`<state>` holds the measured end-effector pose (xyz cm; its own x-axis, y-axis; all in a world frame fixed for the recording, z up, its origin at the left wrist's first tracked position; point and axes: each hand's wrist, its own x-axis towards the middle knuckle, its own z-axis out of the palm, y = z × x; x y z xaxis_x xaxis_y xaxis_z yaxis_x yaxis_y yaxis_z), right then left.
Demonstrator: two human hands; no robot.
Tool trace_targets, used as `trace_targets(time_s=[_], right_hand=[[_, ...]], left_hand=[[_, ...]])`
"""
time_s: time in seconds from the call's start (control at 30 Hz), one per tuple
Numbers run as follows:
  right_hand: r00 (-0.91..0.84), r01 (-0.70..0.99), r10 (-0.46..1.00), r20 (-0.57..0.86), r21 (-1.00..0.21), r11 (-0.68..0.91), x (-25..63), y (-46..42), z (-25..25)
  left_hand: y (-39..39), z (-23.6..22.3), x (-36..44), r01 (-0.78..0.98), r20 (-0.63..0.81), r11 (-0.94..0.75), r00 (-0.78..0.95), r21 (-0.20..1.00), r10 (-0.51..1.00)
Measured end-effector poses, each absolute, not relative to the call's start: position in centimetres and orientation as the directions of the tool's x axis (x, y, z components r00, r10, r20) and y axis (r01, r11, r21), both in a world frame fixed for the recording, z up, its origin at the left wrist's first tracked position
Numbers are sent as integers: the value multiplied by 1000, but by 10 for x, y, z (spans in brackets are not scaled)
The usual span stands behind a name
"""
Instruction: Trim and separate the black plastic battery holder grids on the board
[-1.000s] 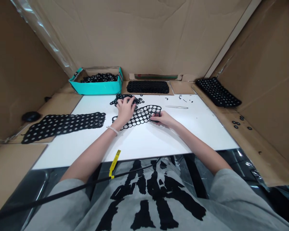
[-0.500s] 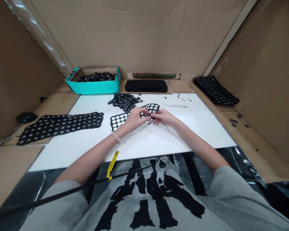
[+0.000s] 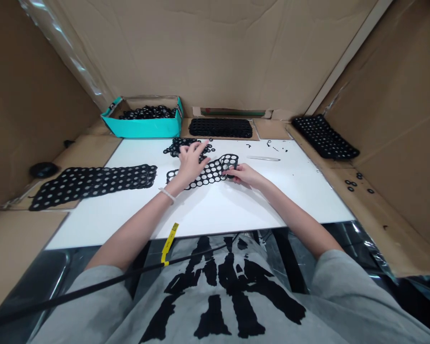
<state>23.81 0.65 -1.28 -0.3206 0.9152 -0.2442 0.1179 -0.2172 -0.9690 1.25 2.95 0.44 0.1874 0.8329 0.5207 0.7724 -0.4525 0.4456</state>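
Two hands, one holed black sheet (image 3: 209, 174) between them.
My right hand (image 3: 244, 175) pinches its end, thumb and fingers pressed together. My left hand (image 3: 190, 163) lies spread over it, fingertips at one heap of loose black rings (image 3: 174, 149) — one teal box (image 3: 141, 129) beyond, and three black mats: left (image 3: 93, 184), ahead (image 3: 220, 128), right (image 3: 324, 137).

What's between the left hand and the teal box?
In the head view, a loose heap of black rings lies there on the white board, just beyond the left hand and before the teal box.
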Motion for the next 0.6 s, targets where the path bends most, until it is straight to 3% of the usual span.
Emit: trace_targets(time_s=[0.1, 0.17, 0.27, 0.47, 0.6], right_hand=[[-378, 30, 890, -255, -964, -263, 242, 6, -10], [-419, -29, 874, -246, -958, -284, 245, 6, -8], [-445, -103, 862, -243, -942, -319, 246, 3, -5], [-353, -164, 876, -328, -900, -403, 237, -1, -8], [-352, -162, 897, -266, -927, -338, 233, 0, -18]], left_hand=[[11, 9, 26, 620, 516, -672, 453, 404, 728], [-1, 10, 34, 546, 521, -742, 534, 390, 666], [-13, 10, 42, 544, 535, -747, 529, 382, 659], [-17, 6, 47, 565, 517, -668, 431, 485, 740], [-16, 4, 47, 596, 498, -642, 416, 483, 761]])
